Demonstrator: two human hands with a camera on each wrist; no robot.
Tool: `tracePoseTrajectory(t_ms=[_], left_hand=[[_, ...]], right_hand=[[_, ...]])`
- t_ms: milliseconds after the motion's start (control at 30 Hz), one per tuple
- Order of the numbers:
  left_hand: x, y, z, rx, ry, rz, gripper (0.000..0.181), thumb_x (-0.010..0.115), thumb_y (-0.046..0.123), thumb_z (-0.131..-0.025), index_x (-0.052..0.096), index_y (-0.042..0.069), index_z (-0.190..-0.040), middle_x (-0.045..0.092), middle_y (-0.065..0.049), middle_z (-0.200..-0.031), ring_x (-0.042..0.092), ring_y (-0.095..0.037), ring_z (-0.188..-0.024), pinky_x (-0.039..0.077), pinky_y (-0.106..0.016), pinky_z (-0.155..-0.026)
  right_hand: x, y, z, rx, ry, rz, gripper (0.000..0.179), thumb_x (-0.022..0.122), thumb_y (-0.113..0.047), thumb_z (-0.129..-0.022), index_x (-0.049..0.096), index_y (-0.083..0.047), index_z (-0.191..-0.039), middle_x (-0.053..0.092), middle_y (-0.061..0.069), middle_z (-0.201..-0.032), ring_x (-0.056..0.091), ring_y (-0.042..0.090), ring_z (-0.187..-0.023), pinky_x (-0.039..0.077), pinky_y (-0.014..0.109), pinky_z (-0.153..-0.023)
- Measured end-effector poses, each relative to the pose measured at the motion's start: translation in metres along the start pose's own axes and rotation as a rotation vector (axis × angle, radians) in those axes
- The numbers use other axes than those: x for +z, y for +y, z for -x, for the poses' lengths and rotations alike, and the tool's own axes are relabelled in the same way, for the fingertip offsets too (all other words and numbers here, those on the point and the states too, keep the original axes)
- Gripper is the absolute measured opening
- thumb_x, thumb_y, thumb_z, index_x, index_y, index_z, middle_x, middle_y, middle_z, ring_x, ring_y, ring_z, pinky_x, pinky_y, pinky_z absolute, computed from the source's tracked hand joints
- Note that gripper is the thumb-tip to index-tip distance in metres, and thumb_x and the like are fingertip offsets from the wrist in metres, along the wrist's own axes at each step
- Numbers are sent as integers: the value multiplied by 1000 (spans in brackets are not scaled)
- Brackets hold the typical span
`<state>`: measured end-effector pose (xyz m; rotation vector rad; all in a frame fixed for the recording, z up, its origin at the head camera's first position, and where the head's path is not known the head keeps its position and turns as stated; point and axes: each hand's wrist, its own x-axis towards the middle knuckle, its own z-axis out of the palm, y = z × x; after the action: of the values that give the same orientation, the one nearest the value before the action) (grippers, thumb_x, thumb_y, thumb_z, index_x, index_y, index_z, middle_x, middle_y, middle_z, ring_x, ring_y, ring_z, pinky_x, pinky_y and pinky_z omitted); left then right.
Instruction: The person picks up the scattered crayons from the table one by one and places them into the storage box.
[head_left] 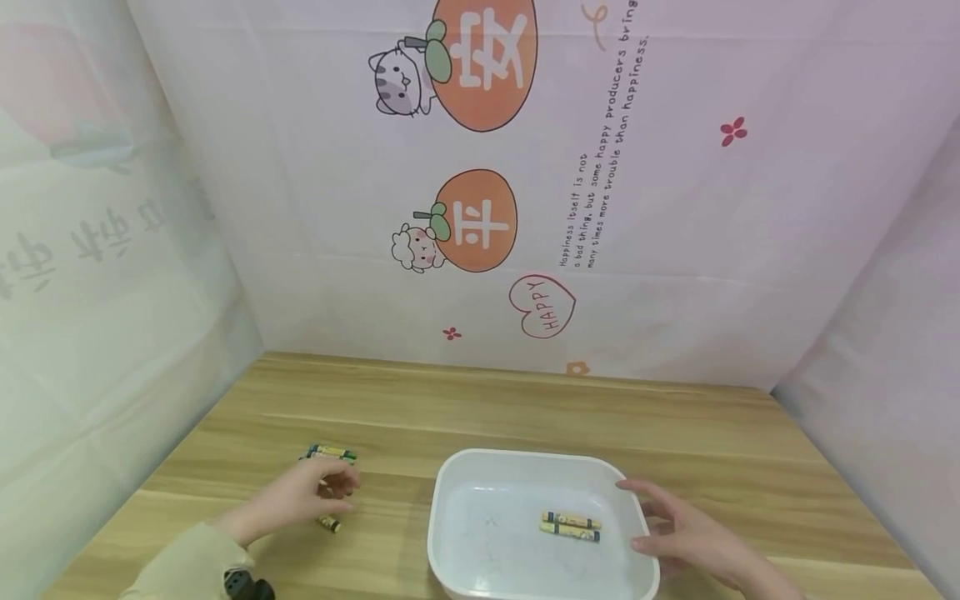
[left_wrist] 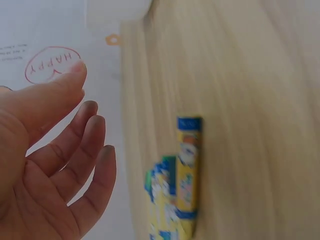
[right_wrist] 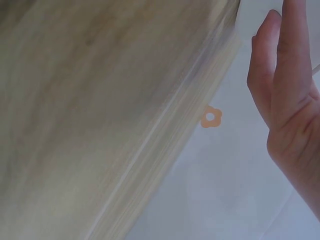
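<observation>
Over the left part of the table, my left hand [head_left: 311,492] hovers with its fingers loosely bent and apart, holding nothing. Beneath and beside it lie several yellow-wrapped crayons [head_left: 330,451]; the hand hides part of them. In the left wrist view a yellow crayon with blue bands [left_wrist: 189,167] lies beside a cluster of others [left_wrist: 161,200]. My right hand [head_left: 686,529] touches the right rim of a white plastic basin [head_left: 480,457], thumb and forefinger spread along it. Straight fingers [right_wrist: 292,55] show in the right wrist view. Two crayons [head_left: 570,527] lie side by side inside the basin.
The wood-grain table [head_left: 390,400] ends at a printed white cloth [head_left: 675,250] hung behind it. More cloth hangs at the left and right sides. A black device [head_left: 247,585] is on the left wrist.
</observation>
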<state>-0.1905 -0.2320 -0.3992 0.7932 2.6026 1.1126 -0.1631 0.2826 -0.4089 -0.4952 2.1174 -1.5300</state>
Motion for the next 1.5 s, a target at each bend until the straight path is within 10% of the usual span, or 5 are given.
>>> tracePoseTrajectory(t_ms=[333,1167,1500], left_hand=[[1,-26,21,-31,22,-64,27,72,24,-78,64,8,-97,66,-3,-96,60,-2,-86,52,-20,-72],[4,-30,36,47,77,-339,22,73,22,-77,67,17,-97,67,4,-99,58,-2,-91,51,-28,-77],[3,-35,34,26,-23,-192,25,69,29,-80,65,16,-101,61,13,-91,50,6,-76,46,-19,-62]], right_hand=[[0,1,0,-3,-3,-8,71,60,-11,-89,16,0,-143,36,39,-127,59,32,-102,57,43,-70],[1,-1,1,27,16,2,71,61,-13,-89,18,-2,-144,32,39,-131,59,31,-103,56,42,-73],[2,0,2,36,23,14,70,60,-14,-89,18,-3,-144,33,38,-132,58,32,-104,56,41,-73]])
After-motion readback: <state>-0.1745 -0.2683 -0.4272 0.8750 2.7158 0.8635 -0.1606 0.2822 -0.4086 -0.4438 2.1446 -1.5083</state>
